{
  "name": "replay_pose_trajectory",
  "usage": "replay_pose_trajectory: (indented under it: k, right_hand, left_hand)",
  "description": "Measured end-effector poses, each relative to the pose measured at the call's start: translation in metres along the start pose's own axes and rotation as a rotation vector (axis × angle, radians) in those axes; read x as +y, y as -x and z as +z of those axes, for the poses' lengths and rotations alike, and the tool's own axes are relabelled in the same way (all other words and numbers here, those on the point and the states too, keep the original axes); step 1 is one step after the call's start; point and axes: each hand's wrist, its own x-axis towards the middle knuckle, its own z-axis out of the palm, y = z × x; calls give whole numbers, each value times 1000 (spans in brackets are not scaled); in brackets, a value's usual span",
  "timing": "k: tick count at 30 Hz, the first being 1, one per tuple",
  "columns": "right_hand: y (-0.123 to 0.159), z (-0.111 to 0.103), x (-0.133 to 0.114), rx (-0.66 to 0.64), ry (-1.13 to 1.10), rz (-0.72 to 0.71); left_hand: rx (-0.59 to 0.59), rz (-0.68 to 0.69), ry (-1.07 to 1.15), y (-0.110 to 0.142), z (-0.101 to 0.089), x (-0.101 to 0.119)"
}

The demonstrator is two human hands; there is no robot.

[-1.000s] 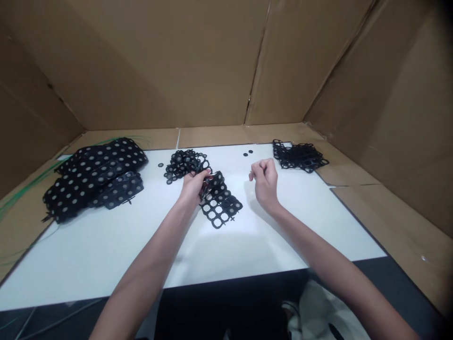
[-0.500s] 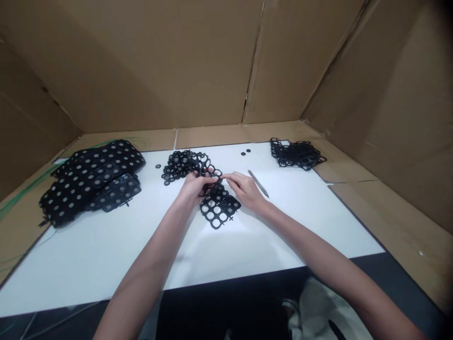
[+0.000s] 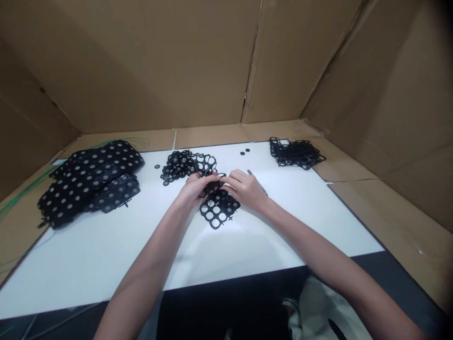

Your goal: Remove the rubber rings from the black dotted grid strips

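Note:
A black rubbery sheet with rows of round holes lies bent in the middle of the white table. Its near corner has open holes, while other holes still hold round discs. My left hand is closed on the folded upper part, thumb on top and fingers underneath. From the other side, my right hand pinches the same part with thumb and fingers close to my left thumb. What lies between the fingertips is partly hidden. Just behind my left hand is a heap of loose black discs, with an emptied, ring-like lattice beside it.
Black sheets full of grey-looking dots are piled at the left. A pile of black lattice sheets sits back right. A pen-like tool lies partly behind my right hand. Two discs lie farther back. Cardboard walls enclose the table.
My right hand's fingers have curled in closer over the sheet, covering more of it. The sheet's upper part has folded down toward me, away from the lattice behind.

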Motion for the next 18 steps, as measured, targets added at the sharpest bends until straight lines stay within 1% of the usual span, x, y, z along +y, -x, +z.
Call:
replay_pose_trajectory:
  k: [2, 5, 7, 10, 14, 18]
  right_hand:
    - [0, 0, 0, -8, -4, 5]
    - [0, -2, 0, -2, -21, -1]
    - [-1, -3, -1, 12, -35, -9]
    - [-1, -4, -2, 51, -36, -30]
    - [-1, -5, -3, 65, -23, -49]
    - [-2, -6, -4, 66, -68, 13]
  left_hand:
    - [-11, -17, -29, 0, -2, 1]
    - [-18, -88, -9, -1, -6, 3]
    - [-60, -113, 17, -1, -8, 4]
    - [-115, -112, 41, -1, -6, 4]
    - [-93, -126, 75, -1, -2, 4]
    - [-75, -188, 178, -2, 0, 6]
